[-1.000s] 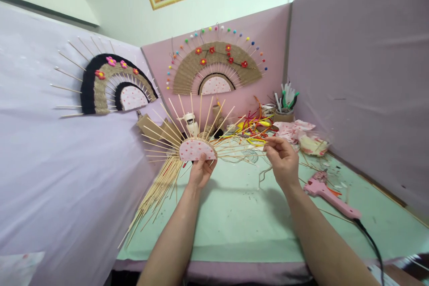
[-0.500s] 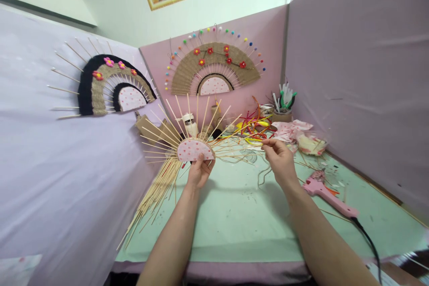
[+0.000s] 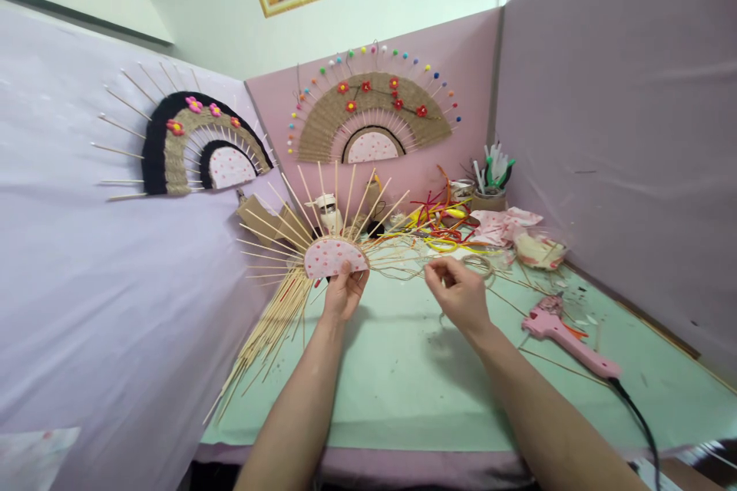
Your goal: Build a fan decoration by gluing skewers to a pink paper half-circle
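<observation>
My left hand [image 3: 345,291] grips the straight lower edge of a half-round fan base [image 3: 331,257], covered in white cloth with pink spots. Thin wooden sticks [image 3: 321,196] spread out from its curved rim like rays. To the right, my right hand [image 3: 457,291] is closed in a pinch on a thin strand of twine [image 3: 400,271] that runs across from the base's right side. A loose end of the strand hangs under the hand. Many spare sticks [image 3: 273,330] lie in a bundle below and left of the fan.
A pink glue gun [image 3: 570,337] with a black cord lies at the right. Coloured pipe cleaners [image 3: 443,219], spotted cloth [image 3: 504,224] and a plastic bowl [image 3: 540,249] sit along the back. Two finished fans, one black-edged [image 3: 155,146], one tan [image 3: 322,119], hang on the partitions.
My right hand has moved left, closer to the fan, with the twine still in its fingers. My left hand keeps its hold; the fan has tilted slightly.
</observation>
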The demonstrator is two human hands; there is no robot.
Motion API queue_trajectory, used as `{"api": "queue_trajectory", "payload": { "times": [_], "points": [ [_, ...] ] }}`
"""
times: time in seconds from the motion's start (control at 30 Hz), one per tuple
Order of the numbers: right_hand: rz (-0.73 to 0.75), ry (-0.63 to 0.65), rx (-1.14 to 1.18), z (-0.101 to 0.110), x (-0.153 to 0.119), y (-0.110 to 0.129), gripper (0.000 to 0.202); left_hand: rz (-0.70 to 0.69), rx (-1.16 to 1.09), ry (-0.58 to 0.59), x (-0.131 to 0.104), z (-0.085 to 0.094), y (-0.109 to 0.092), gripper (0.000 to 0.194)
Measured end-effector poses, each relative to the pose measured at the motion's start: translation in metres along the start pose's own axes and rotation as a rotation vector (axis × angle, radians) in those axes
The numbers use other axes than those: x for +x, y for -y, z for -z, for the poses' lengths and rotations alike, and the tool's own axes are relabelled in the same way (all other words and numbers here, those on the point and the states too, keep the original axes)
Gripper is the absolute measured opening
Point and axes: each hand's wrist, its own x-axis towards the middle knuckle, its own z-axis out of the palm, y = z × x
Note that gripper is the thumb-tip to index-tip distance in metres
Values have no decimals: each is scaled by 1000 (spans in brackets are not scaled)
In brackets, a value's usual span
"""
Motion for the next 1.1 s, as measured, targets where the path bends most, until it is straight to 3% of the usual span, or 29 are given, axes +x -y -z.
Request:
{"api": "queue_trajectory", "payload": {
  "times": [0.13, 0.3, 0.4, 0.6, 0.8, 0.93, 1.1],
  "points": [
    [54, 360, -146, -18, -14, 1, 26, 8, -35, -35, 0, -2, -2, 15],
    [71, 835, -301, -40, -30, 0, 18, 94, -63, -35, -8, -10, 7, 8],
    [115, 970, -321, -46, -34, 2, 20, 206, -67, -5, -17, -18, 16, 10],
    [129, 1000, -310, -35, -26, -2, 18, 291, -88, 51, -28, -26, 20, 15],
    [-5, 989, -488, -11, -7, -24, 45, 319, -110, 62, -26, -23, 11, 21],
    [-82, 910, -316, -6, 2, -35, 50, 399, -110, 111, -26, -22, 8, 28],
    [-164, 777, -50, -5, 8, -31, 42, 463, -65, 197, -27, -18, 9, 39]
  ]
}}
